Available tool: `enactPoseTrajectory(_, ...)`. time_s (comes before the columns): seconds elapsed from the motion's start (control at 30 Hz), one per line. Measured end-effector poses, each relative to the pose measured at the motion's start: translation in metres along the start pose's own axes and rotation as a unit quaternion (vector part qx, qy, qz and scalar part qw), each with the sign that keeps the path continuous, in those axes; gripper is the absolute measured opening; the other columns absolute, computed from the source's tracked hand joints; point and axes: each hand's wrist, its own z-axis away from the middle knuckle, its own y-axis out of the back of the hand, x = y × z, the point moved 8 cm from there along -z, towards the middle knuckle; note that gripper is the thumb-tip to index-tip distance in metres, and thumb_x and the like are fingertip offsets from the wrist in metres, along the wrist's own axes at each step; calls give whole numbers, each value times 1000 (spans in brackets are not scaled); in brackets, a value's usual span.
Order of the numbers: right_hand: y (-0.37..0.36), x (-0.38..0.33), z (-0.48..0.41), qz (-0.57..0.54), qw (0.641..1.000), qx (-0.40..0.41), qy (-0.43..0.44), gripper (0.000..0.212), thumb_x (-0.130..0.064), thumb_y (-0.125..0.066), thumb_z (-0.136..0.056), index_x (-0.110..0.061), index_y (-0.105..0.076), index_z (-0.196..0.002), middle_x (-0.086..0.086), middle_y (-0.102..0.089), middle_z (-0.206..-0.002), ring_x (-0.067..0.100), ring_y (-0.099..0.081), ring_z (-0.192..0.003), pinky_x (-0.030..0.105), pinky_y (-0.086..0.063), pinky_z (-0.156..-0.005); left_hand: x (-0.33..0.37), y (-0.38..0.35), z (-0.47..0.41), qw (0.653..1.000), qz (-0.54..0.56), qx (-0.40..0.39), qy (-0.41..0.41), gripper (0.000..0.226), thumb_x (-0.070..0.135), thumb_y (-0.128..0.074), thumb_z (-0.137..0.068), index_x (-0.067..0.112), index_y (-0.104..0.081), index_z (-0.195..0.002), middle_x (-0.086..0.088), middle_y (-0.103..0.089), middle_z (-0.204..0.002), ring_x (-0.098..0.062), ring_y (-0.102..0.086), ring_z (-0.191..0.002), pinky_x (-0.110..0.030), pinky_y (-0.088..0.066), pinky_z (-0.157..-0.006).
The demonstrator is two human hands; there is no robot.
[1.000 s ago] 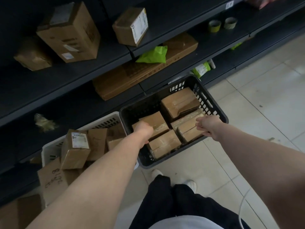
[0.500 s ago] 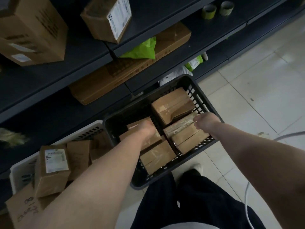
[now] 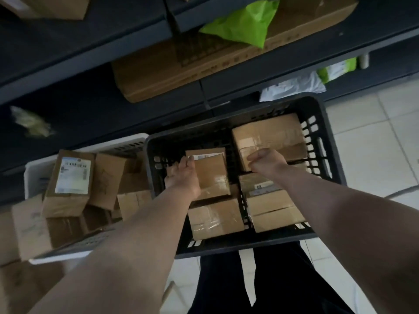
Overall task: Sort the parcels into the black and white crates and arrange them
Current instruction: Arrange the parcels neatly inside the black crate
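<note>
A black crate (image 3: 317,114) stands on the floor in front of me with several brown cardboard parcels inside. My left hand (image 3: 181,177) grips the left edge of a small parcel (image 3: 210,171) at the crate's middle left. My right hand (image 3: 265,160) is closed on the near edge of a large taped parcel (image 3: 267,132) at the crate's far right. To the left stands a white crate (image 3: 36,168), heaped with more brown parcels, one with a white label (image 3: 72,175).
Dark shelving rises behind the crates, with a long flat carton (image 3: 181,71) and a green bag (image 3: 244,23) on it. A white bag (image 3: 292,87) lies under the lowest shelf. Pale floor tiles (image 3: 374,143) lie to the right. My dark trousers (image 3: 272,279) show below.
The view has tilted down and closer to the crates. My right hand moved from the near right parcels to the large far one. My left hand shifted to the small parcel's left edge.
</note>
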Motion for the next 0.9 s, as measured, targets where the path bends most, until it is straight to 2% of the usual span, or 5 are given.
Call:
enactPoseTrajectory(0.3,-48,-4,-37,25,996,-79,28,23,-6,-63,-90,-22,-71,-105,4,-67,-117,19,-65,-106,36,-50,-101,-3,-23,-21,998,-57,-29,18,124,2,-73,-77,28,21,-154,-2,16,-165,-28,9,-152,-57,-14,-121)
enactPoseTrajectory(0.5,-74,0,-50,46,996,-79,11,38,-3,-51,-95,-20,-61,-128,6,-62,-122,24,-60,-110,33,-50,-97,-14,-40,-35,988,-148,-36,3,151,18,-89,-60,21,34,-147,-10,23,-161,-36,15,-150,-61,-7,-120)
enactPoseTrajectory(0.63,-92,4,-59,-8,997,-81,-8,27,-8,-45,-98,-24,-61,-111,6,-65,-113,24,-61,-105,41,-50,-97,-17,-43,-43,986,-164,-3,-35,156,33,-90,-55,20,35,-146,-10,11,-160,-38,4,-150,-63,-9,-119)
enactPoseTrajectory(0.73,-89,8,-64,-75,994,-65,-47,28,-19,-42,-102,-17,-61,-123,11,-62,-120,30,-58,-111,45,-47,-102,-21,-32,-46,994,-86,-5,-71,151,40,-88,-54,27,26,-150,-4,-6,-156,-34,-12,-144,-59,-16,-118)
enactPoseTrajectory(0.9,-84,13,-48,-216,965,-71,-131,61,-54,-40,-99,-17,-38,-147,11,-44,-145,33,-46,-128,45,-42,-104,-33,-1,-40,974,187,-128,-17,128,30,-82,-62,40,5,-156,0,-16,-158,-32,-21,-143,-55,-30,-112)
